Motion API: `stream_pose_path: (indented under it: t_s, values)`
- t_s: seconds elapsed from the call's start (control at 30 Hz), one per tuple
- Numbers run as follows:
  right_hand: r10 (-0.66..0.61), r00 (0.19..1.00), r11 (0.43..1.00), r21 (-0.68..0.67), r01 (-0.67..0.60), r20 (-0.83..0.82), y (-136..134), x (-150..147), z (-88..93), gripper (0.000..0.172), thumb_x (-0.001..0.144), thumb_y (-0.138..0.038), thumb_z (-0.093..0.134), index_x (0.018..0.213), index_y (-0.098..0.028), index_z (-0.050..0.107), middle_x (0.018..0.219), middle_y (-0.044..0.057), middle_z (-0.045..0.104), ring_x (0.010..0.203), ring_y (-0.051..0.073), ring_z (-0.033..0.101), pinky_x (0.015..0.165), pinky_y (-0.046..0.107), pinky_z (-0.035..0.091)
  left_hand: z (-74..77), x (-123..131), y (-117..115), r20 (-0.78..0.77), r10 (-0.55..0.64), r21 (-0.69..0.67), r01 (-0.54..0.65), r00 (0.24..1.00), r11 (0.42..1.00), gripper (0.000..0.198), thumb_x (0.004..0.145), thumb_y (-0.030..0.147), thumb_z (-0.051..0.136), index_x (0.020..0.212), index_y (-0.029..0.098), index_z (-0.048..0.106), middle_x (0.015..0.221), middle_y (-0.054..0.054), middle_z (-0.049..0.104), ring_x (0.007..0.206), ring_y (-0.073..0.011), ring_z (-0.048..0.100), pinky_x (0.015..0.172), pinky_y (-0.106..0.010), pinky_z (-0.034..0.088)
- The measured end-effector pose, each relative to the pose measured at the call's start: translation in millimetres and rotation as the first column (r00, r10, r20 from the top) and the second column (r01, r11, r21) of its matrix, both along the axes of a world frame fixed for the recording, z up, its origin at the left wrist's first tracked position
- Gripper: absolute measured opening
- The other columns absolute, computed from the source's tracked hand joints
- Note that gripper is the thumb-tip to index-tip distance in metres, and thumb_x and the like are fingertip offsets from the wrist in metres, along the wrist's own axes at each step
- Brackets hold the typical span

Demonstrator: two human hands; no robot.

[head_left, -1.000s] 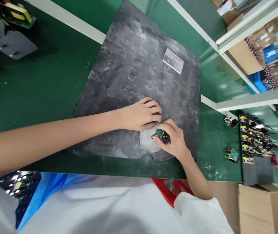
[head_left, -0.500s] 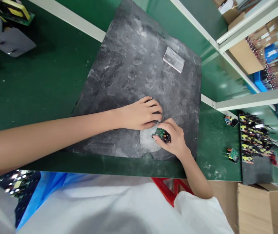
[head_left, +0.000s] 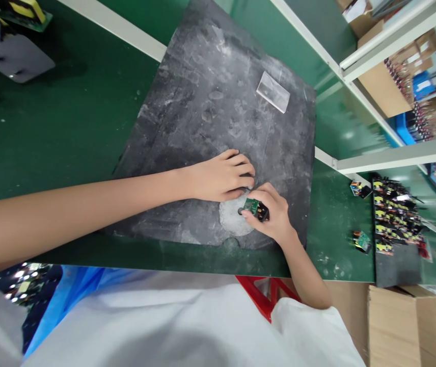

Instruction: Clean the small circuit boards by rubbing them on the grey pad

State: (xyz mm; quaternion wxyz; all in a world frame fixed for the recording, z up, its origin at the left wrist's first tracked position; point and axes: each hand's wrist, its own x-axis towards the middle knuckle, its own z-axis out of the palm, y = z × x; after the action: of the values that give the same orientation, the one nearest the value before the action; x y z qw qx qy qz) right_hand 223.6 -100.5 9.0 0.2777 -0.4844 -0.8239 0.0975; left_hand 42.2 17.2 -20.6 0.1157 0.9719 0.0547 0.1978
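I'm looking at a small green circuit board [head_left: 251, 206], pinched in the right hand [head_left: 269, 216] between thumb and curled fingers, component side turned away from me. The board sits low over a pale, worn patch [head_left: 231, 220] on the dark grey mat [head_left: 218, 102], its near edge touching or just off that patch; I can't tell which. Held that low and tilted, my read is the board is being worked against the mat surface, not carried.

The left hand [head_left: 221, 178] lies at about ten o'clock from the board, palm down, fingers half curled with the tips on the mat just beside the right hand. It grips nothing that I can see; it looks like it's pressing the mat flat so it doesn't slide.

Going outward: at one o'clock on the mat lies a small clear plastic piece [head_left: 272, 92], well apart from both hands. The mat rests on the green worktop [head_left: 50, 132]. At three o'clock, off the mat, a dark tray [head_left: 399, 265] carries rows of similar small boards, with two loose boards [head_left: 362, 240] lying near its left edge, all within easy reach of the right arm. At ten o'clock, far corner, a grey plate [head_left: 15, 61] sits beside another board. Cardboard boxes [head_left: 401, 326] stand at five o'clock, below the worktop.
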Motion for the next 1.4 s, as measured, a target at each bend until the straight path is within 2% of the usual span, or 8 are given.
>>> stream_pose_path:
  t_s: [1.0, 1.17, 1.4]
  values:
    - [0.018, 0.999, 1.000, 0.003, -0.018, -0.039, 1.2, 0.7, -1.4, 0.018, 0.086, -0.034, 0.060, 0.099, -0.023, 0.053, 0.083, 0.001, 0.053, 0.070, 0.013, 0.056, 0.059, 0.026, 0.049, 0.9, -0.8, 0.6, 0.002, -0.005, -0.021, 0.005, 1.000, 1.000, 0.023, 0.095, 0.028, 0.043, 0.104, 0.019, 0.062, 0.119, -0.010, 0.060, 0.115, -0.0273, 0.048, 0.101, -0.043, 0.028]
    - [-0.033, 0.997, 0.999, 0.034, 0.031, 0.067, -1.8, -3.7, 0.4, 0.017, 0.087, -0.035, 0.058, 0.097, -0.023, 0.053, 0.081, 0.001, 0.052, 0.068, 0.013, 0.057, 0.057, 0.025, 0.048, 2.6, -1.2, 0.4, -0.008, -0.011, -0.030, 0.011, 1.000, 0.999, 0.022, 0.095, 0.028, 0.044, 0.104, 0.019, 0.062, 0.118, -0.010, 0.060, 0.116, -0.0270, 0.049, 0.101, -0.043, 0.028]
    - [-0.122, 0.984, 0.990, 0.085, 0.112, 0.127, -4.7, -8.3, 1.4, 0.015, 0.089, -0.037, 0.054, 0.092, -0.022, 0.054, 0.078, 0.001, 0.053, 0.065, 0.012, 0.056, 0.056, 0.023, 0.046, 4.9, -1.4, 0.8, -0.035, 0.001, -0.036, -0.002, 0.999, 0.999, 0.020, 0.095, 0.030, 0.047, 0.105, 0.019, 0.061, 0.120, -0.009, 0.060, 0.118, -0.0270, 0.048, 0.104, -0.043, 0.026]
